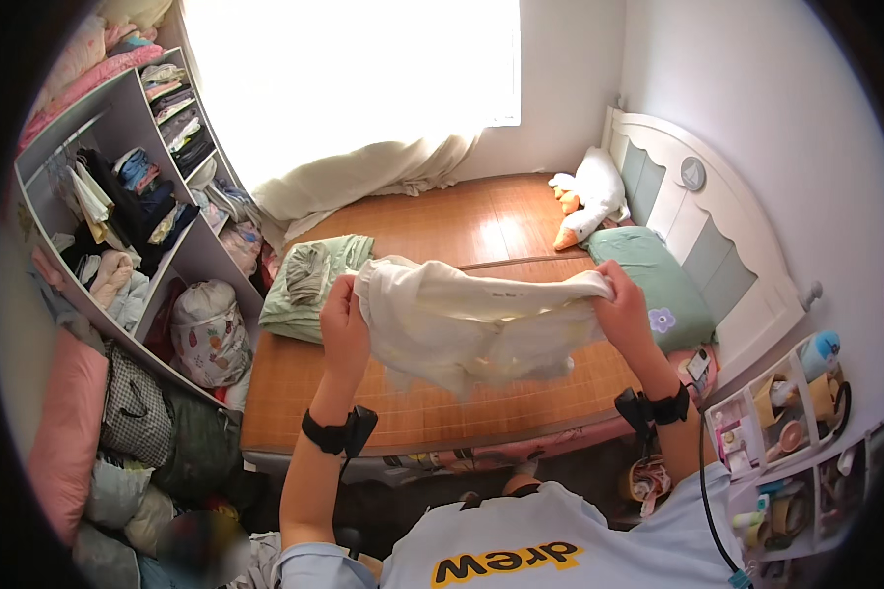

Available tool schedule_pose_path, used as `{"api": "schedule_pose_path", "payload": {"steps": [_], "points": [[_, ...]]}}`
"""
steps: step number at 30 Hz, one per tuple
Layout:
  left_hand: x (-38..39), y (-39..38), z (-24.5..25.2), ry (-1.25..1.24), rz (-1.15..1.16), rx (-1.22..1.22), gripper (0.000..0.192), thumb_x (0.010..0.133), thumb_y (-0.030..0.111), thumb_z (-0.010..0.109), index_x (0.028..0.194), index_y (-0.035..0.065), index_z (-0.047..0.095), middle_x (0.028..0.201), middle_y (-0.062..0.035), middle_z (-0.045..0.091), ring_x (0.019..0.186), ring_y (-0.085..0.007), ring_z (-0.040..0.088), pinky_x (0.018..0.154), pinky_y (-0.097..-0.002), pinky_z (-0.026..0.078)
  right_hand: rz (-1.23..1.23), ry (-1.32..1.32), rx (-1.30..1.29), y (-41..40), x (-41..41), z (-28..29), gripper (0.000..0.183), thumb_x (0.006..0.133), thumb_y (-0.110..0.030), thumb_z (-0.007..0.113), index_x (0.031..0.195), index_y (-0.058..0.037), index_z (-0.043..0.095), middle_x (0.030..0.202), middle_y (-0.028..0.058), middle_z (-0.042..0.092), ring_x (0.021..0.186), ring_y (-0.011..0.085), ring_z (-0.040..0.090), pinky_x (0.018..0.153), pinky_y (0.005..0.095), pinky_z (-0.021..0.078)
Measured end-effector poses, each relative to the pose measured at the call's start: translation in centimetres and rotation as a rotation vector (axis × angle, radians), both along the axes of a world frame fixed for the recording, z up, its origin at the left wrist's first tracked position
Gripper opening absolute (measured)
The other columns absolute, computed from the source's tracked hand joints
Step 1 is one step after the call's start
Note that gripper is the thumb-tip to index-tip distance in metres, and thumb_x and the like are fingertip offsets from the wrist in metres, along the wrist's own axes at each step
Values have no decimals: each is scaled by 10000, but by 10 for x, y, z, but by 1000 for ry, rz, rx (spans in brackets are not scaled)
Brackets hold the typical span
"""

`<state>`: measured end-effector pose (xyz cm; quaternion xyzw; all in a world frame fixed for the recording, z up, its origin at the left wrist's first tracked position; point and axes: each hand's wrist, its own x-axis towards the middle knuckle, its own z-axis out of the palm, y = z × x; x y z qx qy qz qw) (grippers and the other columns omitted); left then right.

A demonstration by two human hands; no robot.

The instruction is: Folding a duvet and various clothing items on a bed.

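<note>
A white garment [479, 320], soft and thin, is stretched out in the air above the bed. My left hand [343, 324] grips its gathered edge at the left, and my right hand [622, 298] grips its top edge at the right. The lower part hangs loose and looks slightly blurred. Beneath it lies the brown woven mat [412, 412] on the bed. Just beyond my left hand, a folded light-green cloth [287, 316] lies on the mat with a folded grey-green cloth [306, 272] on top.
A green pillow [633, 287] and a white plush goose [597, 184] lie by the white headboard [729, 258]. Open shelves of clothes [136, 199] stand at the left, above stuffed bags [136, 405]. A storage rack [762, 471] stands at the lower right.
</note>
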<state>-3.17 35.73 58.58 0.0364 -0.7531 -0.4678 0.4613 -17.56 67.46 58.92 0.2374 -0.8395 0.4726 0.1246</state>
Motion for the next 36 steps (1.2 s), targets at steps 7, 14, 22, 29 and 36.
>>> {"api": "schedule_pose_path", "payload": {"steps": [7, 14, 22, 29, 36], "points": [[29, 3, 17, -77, -76, -37, 107, 900, 10, 428, 883, 2, 533, 685, -8, 516, 639, -54, 462, 583, -203, 387, 164, 1, -255, 16, 32, 32, 268, 754, 42, 476, 1001, -45, 528, 830, 62, 625, 751, 115, 578, 677, 244, 449], [22, -4, 51, -44, -171, -27, 122, 937, 70, 444, 873, 13, 530, 738, 33, 544, 662, -14, 469, 584, -169, 377, 154, -20, -252, 14, 28, 67, 349, 716, 92, 435, 1025, -49, 516, 778, 39, 614, 722, 60, 544, 635, 192, 416], [-77, -33, 36, -178, -246, 217, 122, 942, 57, 433, 906, 14, 541, 798, 27, 542, 703, -22, 476, 631, -169, 385, 72, -123, -101, -20, -65, 70, 285, 708, 81, 510, 960, -52, 519, 657, 18, 566, 646, 37, 513, 555, 188, 373], [-256, -128, -107, -481, -38, 49, 154, 919, 115, 487, 855, 1, 569, 730, -53, 574, 661, -127, 515, 607, -254, 407, 297, -550, 263, -107, -281, -69, 285, 702, -77, 671, 955, -7, 559, 749, 76, 641, 693, 150, 605, 626, 275, 464], [-398, -206, -305, -466, 570, -67, 267, 935, 232, 416, 902, 8, 558, 856, -226, 603, 763, -422, 533, 701, -456, 417, -15, -358, -418, -207, -446, -313, 378, 761, -82, 665, 1095, 10, 515, 1032, 107, 599, 905, 179, 597, 825, 330, 487]]}}
